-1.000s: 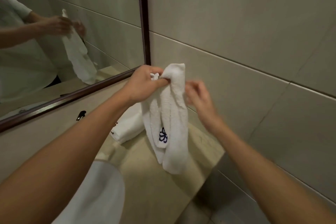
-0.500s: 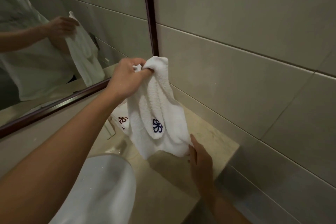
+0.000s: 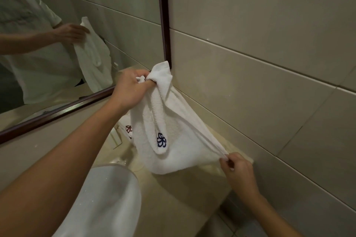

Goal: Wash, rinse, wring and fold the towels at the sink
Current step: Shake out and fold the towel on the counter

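Opening the towel [image 3: 173, 121] out for the fold. It hangs in the air over the worktop [image 3: 173, 198], just right of the sink [image 3: 107, 198], wall side.

My left hand [image 3: 131, 90] is fisted round the bunched top edge, held up near the mirror [image 3: 57, 44] corner. My right hand [image 3: 237, 167] pinches the lower right corner between thumb and fingertips, pulled out low toward the worktop edge.

Cloth is taut along the right edge, sagging in the middle, with a flap carrying the blue logo [image 3: 161, 140] hanging in front.

To do it well, I reckon:
- left grip is too bunched; find the actual top corner before folding
- level both hands so the top edge runs straight
- shake the flap out flat
- keep the bottom off the worktop, which looks wet

Another towel [image 3: 128, 131] with a red logo lies behind on the worktop; fold goes next to it, probably.
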Tool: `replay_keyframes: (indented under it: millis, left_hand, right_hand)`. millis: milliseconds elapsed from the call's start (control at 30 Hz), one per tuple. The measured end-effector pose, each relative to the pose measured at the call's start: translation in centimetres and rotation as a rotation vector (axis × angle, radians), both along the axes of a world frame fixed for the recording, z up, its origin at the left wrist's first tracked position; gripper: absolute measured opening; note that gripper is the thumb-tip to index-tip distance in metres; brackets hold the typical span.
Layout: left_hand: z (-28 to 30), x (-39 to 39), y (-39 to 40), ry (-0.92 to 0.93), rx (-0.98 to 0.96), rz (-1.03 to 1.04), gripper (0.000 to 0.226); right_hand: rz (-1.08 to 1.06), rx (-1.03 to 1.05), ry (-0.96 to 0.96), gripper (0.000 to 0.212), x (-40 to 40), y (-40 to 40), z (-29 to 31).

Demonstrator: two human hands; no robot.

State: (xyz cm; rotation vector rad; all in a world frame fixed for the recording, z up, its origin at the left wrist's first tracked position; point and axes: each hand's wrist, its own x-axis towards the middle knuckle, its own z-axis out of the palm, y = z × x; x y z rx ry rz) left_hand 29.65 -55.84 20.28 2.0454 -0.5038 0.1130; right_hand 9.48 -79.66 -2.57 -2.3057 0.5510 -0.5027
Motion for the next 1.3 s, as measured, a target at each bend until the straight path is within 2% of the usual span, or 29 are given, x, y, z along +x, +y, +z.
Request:
replay_keyframes:
  millis: [100,167,267,300,367,433,500,567,633,700,767,867,1000,1067,1200,1300]
  left_hand:
    - [0.1,-0.4,-0.4,-0.005,0.024,-0.051,0.013]
    - [0.2,-0.5,-0.9,-0.002,0.037,-0.056,0.012]
    - [0.4,-0.9,-1.5,-0.006,0.020,-0.069,0.011]
    - [0.4,-1.0,-1.7,-0.012,0.028,-0.084,0.010]
    - [0.4,-1.4,-2.1,-0.029,0.069,-0.120,0.009]
    - [0.3,-1.8,-2.6,-0.048,0.127,-0.150,0.010]
    - [0.3,-2.2,-3.2,-0.060,0.166,-0.175,0.009]
    - [0.3,-2.5,-3.5,-0.067,0.191,-0.199,0.008]
    - [0.4,-2.8,-3.5,-0.076,0.209,-0.214,0.008]
    - [0.5,-3.0,-3.2,-0.093,0.220,-0.219,0.007]
    - [0.3,-3.2,-2.9,-0.098,0.230,-0.215,0.010]
    - [0.2,-3.3,-2.5,-0.029,0.264,-0.259,0.015]
    - [1.1,-1.5,0.8,0.310,0.178,-0.288,0.032]
    - [1.2,0.2,3.2,0.416,0.111,-0.247,0.030]
    - [0.3,3.7,8.6,0.367,0.212,-0.173,0.023]
    - [-0.4,5.0,11.2,0.310,0.108,-0.044,0.013]
  right_hand:
    - [-0.004,0.324,0.057,0.023,0.0,-0.3,1.1]
    - [-0.057,0.345,0.089,0.027,0.5,-1.0,1.2]
    - [-0.230,0.332,0.030,0.025,1.4,-2.1,2.7]
    - [-0.248,0.320,0.017,0.034,1.6,-1.9,4.0]
    - [-0.176,0.335,-0.051,0.069,2.2,-0.6,7.4]
    - [0.024,0.417,-0.182,0.082,3.3,1.7,12.5]
    - [0.238,0.377,-0.239,0.089,5.1,3.6,17.8]
    - [0.365,0.209,-0.182,0.075,7.2,4.2,21.2]
    - [0.436,-0.018,-0.128,0.036,8.7,4.2,22.8]
    - [0.443,-0.241,-0.098,0.015,9.5,4.0,23.2]
    - [0.431,-0.427,-0.066,0.016,9.8,4.0,23.2]
    - [0.454,-0.522,-0.087,0.017,10.2,3.3,23.7]
    - [0.433,-0.547,-0.061,0.018,11.4,-0.4,23.7]
    - [0.375,-0.558,-0.023,0.021,11.6,-2.8,23.5]
    - [0.242,-0.534,-0.044,0.022,10.8,-6.8,23.1]
    - [0.149,-0.533,-0.093,0.020,9.5,-9.1,23.4]
